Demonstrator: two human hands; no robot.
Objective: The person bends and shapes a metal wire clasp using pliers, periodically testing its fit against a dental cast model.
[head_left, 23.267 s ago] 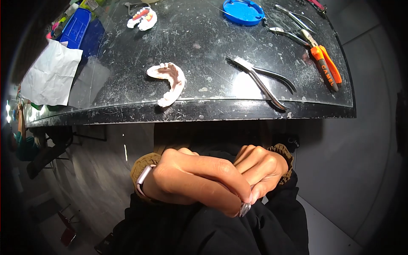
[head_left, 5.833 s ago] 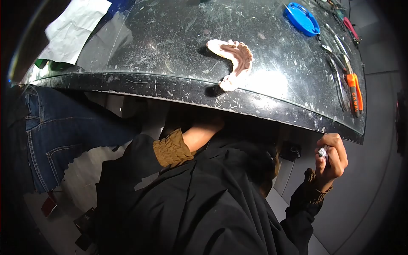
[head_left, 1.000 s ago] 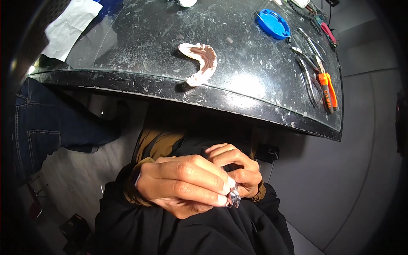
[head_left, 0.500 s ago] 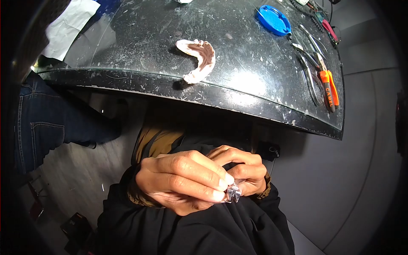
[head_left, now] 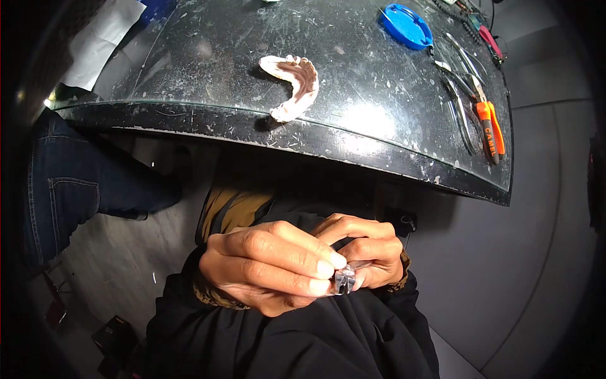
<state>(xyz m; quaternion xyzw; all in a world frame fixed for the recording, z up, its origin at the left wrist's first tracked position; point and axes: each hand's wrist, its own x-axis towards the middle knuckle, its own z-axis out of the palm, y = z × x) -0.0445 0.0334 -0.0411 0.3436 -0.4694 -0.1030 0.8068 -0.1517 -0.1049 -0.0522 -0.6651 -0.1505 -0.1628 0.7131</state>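
Note:
Both hands are together over the dark-clothed lap, below the table's front edge. My left hand (head_left: 271, 265) has its fingers closed at a small shiny metal tool head (head_left: 344, 280). My right hand (head_left: 369, 249) is curled round the tool's other end, most of which its fingers hide. Whether a smaller piece sits between the left fingertips and the metal cannot be made out. On the table, nearest the hands, lies a pale horseshoe-shaped dental cast (head_left: 303, 88), well above them in the view.
The black table (head_left: 208, 69) ends in a scuffed front edge. At its right lie orange-handled pliers (head_left: 490, 129), slim metal pliers (head_left: 464, 117) and a blue round lid (head_left: 407, 26). White paper (head_left: 101, 44) is at the left. A person in jeans (head_left: 82, 189) stands at the left.
Since a second ago, the metal tool head has turned between my hands, and my right hand has shifted slightly right. The view has moved a little; the table items keep their places.

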